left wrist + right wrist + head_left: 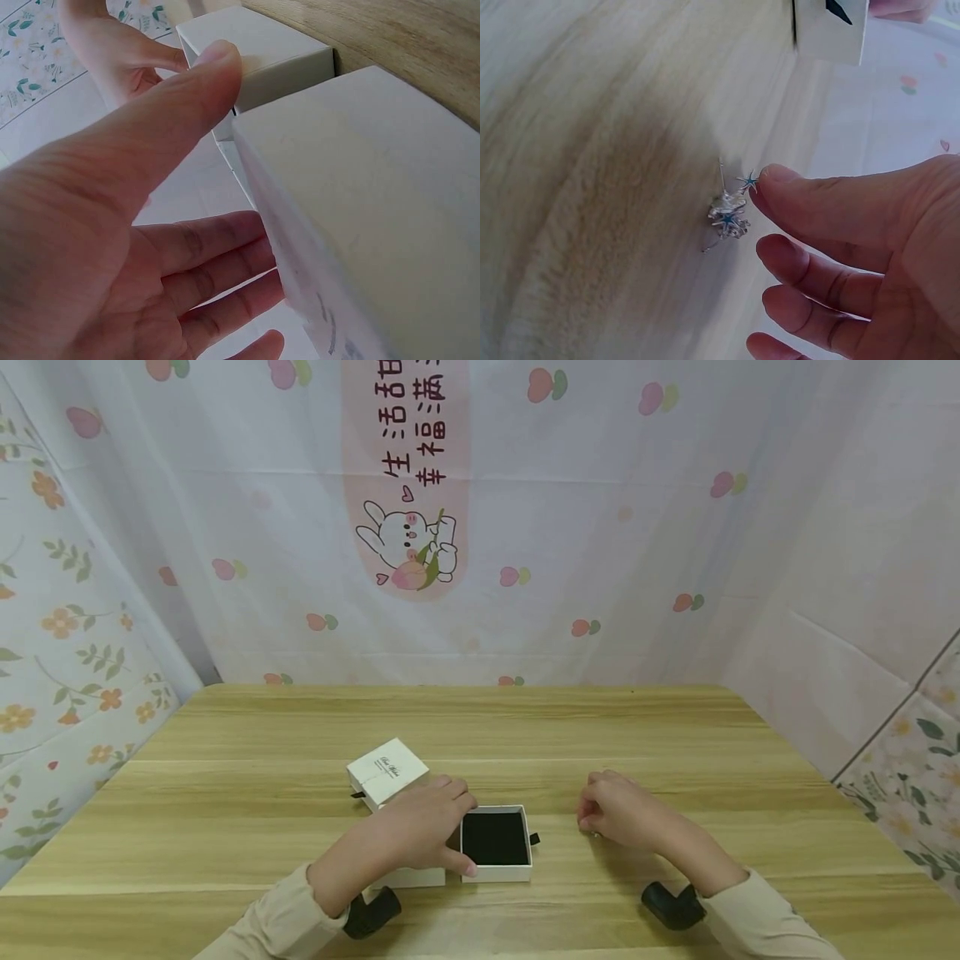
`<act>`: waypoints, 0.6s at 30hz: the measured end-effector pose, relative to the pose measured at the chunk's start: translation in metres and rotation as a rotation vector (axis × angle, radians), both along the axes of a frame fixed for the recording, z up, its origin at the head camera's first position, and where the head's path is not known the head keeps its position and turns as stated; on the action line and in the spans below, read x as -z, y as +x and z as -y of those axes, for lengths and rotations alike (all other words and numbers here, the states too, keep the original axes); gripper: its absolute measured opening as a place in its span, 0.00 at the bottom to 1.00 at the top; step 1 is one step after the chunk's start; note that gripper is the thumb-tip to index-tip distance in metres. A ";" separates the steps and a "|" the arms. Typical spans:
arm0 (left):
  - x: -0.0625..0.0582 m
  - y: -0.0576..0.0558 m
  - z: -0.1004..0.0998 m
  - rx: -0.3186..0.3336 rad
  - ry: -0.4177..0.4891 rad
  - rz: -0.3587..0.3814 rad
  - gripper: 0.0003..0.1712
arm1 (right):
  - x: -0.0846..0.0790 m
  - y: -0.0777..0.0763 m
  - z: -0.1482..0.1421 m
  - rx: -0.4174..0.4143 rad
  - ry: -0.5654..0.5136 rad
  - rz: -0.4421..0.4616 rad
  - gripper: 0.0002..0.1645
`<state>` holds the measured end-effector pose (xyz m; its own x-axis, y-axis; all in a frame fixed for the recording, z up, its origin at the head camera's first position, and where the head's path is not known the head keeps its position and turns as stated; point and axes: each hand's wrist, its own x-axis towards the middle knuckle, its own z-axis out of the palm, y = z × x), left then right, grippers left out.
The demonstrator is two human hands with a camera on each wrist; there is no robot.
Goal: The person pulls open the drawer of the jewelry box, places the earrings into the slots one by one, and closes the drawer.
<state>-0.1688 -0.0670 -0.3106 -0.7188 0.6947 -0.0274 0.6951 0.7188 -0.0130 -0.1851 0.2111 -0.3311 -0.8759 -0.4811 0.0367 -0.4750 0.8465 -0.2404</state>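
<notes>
My left hand [420, 827] lies across the left end of a white jewelry box drawer [495, 873] with a black padded insert [495, 839]. Its thumb [214, 79] touches the drawer's near corner; the other fingers stretch out at the far side, beside a white box cover [360, 172]. The cover [420, 877] is partly hidden under that hand. To the right, just over the table, my right hand [618, 810] pinches silver earrings [729, 214] with turquoise starfish and thin posts. The thumb is at one starfish [748, 181]; the index fingertip is mostly hidden behind it.
A second white box [386, 768] with dark lettering and a black ribbon tab stands behind my left hand. The drawer carries a black pull tab [535, 839] on its right. The wooden table [600, 727] ends at a printed curtain [525, 527].
</notes>
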 end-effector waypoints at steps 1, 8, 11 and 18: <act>0.000 0.000 0.000 -0.001 -0.001 0.001 0.40 | 0.000 0.000 0.000 0.004 -0.001 0.001 0.09; 0.000 0.000 0.000 -0.004 -0.004 0.009 0.40 | -0.005 0.000 0.001 0.010 0.002 -0.010 0.08; 0.000 0.000 0.000 -0.005 -0.004 0.009 0.40 | -0.008 0.000 0.002 0.028 0.000 0.004 0.08; 0.000 -0.001 0.000 -0.011 -0.005 0.019 0.40 | -0.014 0.000 0.004 0.011 0.008 -0.041 0.08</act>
<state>-0.1698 -0.0671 -0.3109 -0.7259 0.6864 -0.0442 0.6872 0.7265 -0.0037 -0.1852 0.2075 -0.3173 -0.8789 -0.4721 0.0685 -0.4751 0.8535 -0.2142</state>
